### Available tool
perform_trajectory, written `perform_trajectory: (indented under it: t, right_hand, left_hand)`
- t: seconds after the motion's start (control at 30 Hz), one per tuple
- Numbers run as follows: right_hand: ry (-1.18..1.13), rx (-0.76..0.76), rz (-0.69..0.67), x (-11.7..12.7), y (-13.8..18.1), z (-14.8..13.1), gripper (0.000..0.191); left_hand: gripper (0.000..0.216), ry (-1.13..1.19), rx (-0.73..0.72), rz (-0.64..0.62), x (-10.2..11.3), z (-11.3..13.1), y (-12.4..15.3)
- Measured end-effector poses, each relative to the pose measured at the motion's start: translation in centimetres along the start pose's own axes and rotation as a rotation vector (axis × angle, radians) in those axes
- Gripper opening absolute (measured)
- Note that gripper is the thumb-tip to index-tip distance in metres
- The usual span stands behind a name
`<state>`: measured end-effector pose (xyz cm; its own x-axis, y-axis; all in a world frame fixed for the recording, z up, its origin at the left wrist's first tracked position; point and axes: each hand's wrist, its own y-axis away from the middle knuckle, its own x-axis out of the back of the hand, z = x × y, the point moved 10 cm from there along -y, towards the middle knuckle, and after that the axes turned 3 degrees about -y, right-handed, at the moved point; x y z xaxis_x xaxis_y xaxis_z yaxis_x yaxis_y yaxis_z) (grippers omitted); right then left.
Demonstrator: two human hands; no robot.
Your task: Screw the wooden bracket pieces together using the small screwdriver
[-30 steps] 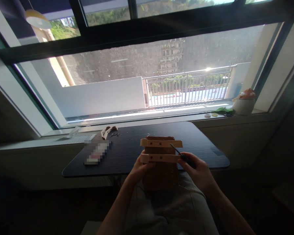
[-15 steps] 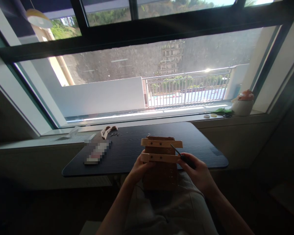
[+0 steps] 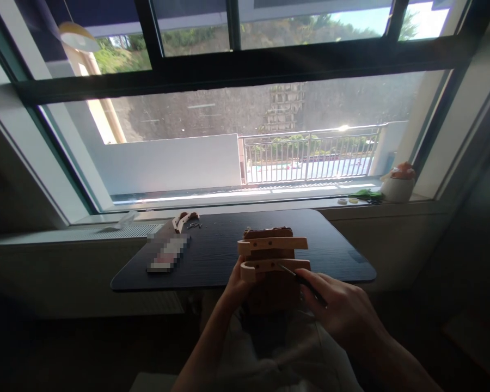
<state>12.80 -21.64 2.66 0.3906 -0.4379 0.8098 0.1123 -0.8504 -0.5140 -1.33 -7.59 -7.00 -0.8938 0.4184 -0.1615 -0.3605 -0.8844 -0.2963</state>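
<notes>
Beyond the sunlit window [image 3: 245, 158], a dark table [image 3: 212, 261] carries a brown board [image 3: 274, 296] that overhangs its near edge. The left hand [image 3: 239, 283] closes its grip on the 9 o'clock end of the near slat [image 3: 275, 266]. At 3 o'clock the right hand [image 3: 343, 310] pinches a thin screwdriver [image 3: 306, 282], its tip on that slat. The far slat [image 3: 273, 243] looks already fixed across the board, while the near one seems unfinished. Loose screws [image 3: 194, 224] lie at the table's 11 o'clock.
</notes>
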Motion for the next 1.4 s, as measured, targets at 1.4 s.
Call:
perform_trajectory:
  t: [1.4]
  right_hand:
    - [0.441, 0.654, -0.771, -12.5, -23.1, -3.0, 0.029]
  left_hand:
    - [0.027, -1.335, -0.097, 0.004, 6.6, 10.1, -11.9]
